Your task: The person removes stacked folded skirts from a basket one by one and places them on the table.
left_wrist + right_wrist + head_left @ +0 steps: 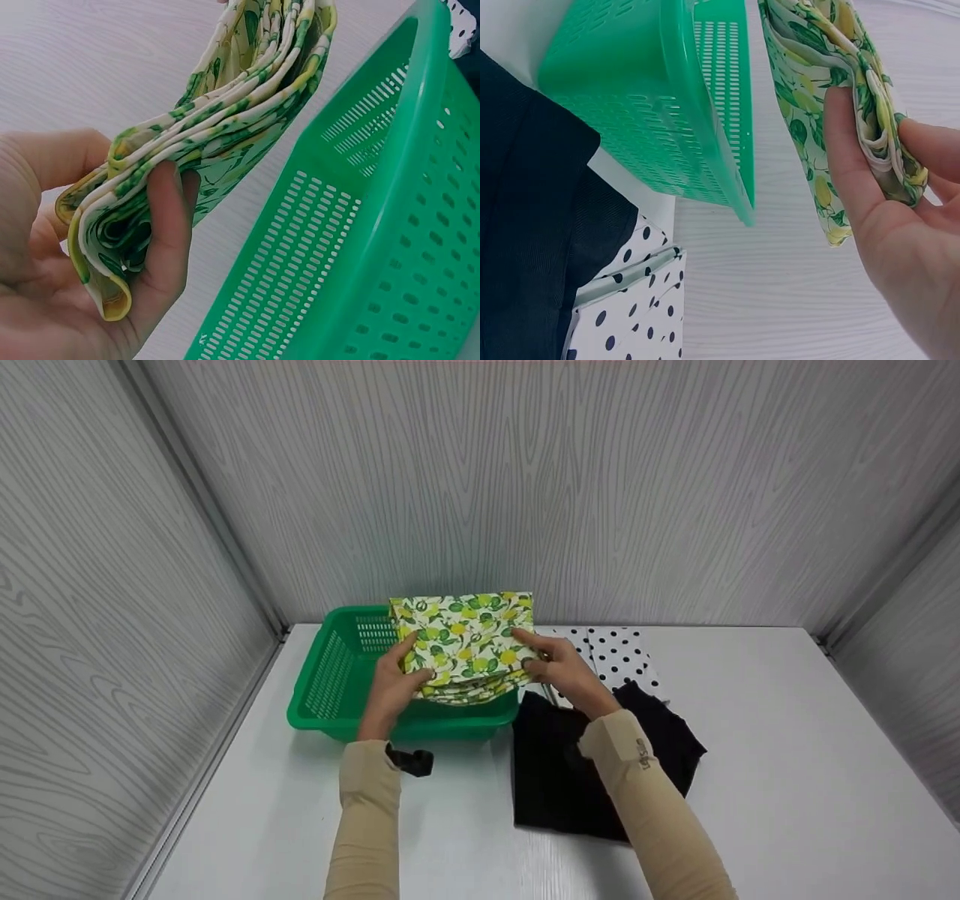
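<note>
A folded cloth [469,634] with a lemon-and-leaf print is held up above the green basket [307,712]. My left hand [391,686] grips its left end, thumb on one face and fingers on the other. On the opposite end, my right hand [562,667] pinches the cloth the same way. Several stacked layers of the folded cloth [202,127] show edge-on in the left wrist view. In the right wrist view the right hand [900,202] holds the layers between thumb and fingers. Below the cloth, the basket's floor is partly hidden.
Right of the basket lies a white cloth with black dots [619,656], flat on the white table [765,750]. A black cloth [559,780] overlaps its front edge, partly under my right forearm. Grey wood-grain panels [480,480] stand behind and at both sides.
</note>
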Demonstrator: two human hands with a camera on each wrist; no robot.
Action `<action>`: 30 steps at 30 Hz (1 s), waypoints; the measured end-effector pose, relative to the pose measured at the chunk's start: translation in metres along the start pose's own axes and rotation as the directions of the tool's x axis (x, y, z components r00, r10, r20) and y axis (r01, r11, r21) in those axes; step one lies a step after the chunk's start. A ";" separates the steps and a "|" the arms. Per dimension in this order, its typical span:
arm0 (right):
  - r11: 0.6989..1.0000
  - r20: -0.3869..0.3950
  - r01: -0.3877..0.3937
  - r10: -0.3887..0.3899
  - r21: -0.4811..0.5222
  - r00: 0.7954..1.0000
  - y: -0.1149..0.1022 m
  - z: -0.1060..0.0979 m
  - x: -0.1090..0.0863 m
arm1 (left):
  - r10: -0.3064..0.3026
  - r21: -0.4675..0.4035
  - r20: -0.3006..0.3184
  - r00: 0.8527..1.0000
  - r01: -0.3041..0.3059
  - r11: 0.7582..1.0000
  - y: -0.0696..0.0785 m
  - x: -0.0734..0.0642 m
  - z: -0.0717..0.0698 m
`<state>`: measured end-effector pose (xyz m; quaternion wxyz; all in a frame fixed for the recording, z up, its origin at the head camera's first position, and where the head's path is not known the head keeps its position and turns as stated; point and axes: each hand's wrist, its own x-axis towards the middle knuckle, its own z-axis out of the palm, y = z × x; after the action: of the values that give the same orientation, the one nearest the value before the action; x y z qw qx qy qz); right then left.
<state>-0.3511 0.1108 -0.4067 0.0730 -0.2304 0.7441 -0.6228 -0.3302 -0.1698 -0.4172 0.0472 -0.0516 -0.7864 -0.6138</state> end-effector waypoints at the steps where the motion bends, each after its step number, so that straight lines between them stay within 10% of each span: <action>1: 1.000 -0.005 0.004 -0.004 0.005 1.000 0.001 -0.001 -0.002 | -0.002 -0.004 0.004 1.000 0.002 1.000 0.000 0.000 0.002; 30: 0.998 -0.030 0.063 -0.063 0.022 0.998 0.012 -0.042 -0.045 | 0.087 -0.056 0.122 0.989 -0.080 0.995 0.008 -0.006 0.042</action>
<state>-0.3312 0.1689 -0.4171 0.0452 -0.2440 0.7303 -0.6364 -0.3235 -0.1268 -0.4203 0.0224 -0.1237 -0.7691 -0.6266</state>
